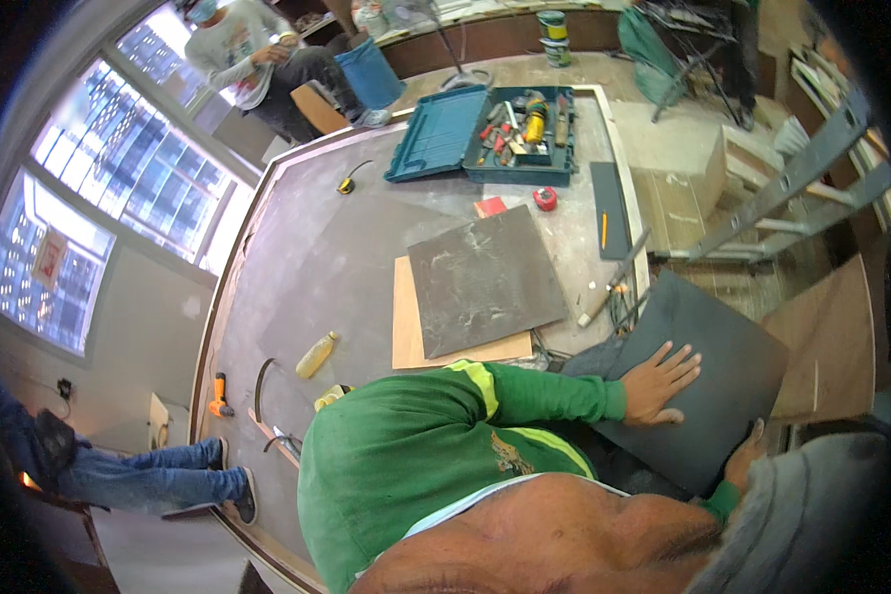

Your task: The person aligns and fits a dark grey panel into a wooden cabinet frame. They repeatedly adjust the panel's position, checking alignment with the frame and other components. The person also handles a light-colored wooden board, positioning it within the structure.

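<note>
A dark grey square panel (713, 346) leans at a tilt in front of me on the right, beside the low platform. My left hand (660, 384) lies flat on its face, fingers spread and holding nothing else. Lower right, my right hand (741, 463) holds the panel's near edge, its fingers partly hidden. A second dark panel (487, 282) with pale dusty smears lies on the platform to the left, over a light wooden board (404, 322). A long thin tool (614, 282) with a pale end lies near the panel's far corner.
The dusty platform (297, 257) carries an open toolbox (520, 176), tape measures (544, 199), a yellowish bottle (317, 356) and an orange-handled tool (220, 396). A ladder (772, 188) stands right, near a brown board (827, 342). One person (257, 59) sits far left; another's legs (158, 475) reach the left edge.
</note>
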A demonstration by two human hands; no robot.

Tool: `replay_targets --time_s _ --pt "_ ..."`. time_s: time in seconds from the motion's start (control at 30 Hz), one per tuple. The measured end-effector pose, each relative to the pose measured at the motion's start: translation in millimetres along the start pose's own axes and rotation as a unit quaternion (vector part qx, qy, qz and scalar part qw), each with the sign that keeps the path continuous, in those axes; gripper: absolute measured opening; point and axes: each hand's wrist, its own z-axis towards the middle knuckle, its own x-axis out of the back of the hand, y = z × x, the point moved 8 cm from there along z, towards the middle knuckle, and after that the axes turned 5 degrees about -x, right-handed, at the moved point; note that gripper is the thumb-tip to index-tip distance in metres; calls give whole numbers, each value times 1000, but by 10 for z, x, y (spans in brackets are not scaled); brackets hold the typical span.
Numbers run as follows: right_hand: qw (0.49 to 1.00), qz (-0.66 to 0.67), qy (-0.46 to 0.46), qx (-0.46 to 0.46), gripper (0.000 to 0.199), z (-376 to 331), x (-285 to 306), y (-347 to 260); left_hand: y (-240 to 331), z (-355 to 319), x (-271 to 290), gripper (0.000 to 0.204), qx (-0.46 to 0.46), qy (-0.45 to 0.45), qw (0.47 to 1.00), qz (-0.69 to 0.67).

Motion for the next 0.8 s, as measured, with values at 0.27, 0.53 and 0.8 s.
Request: replay_targets --time_s 0.27,0.53,0.8 --pt "886 169 -255 -349 71 172 439 -135 43 1163 -291 84 -20 -26 999 -30" --pt "992 11 -81 -100 88 -346 1082 -1605 -68 963 -431 67 -42 28 998 24" --pt "988 20 -110 -105 83 238 949 -1019 -199 -6 130 68 16 -11 1000 15"
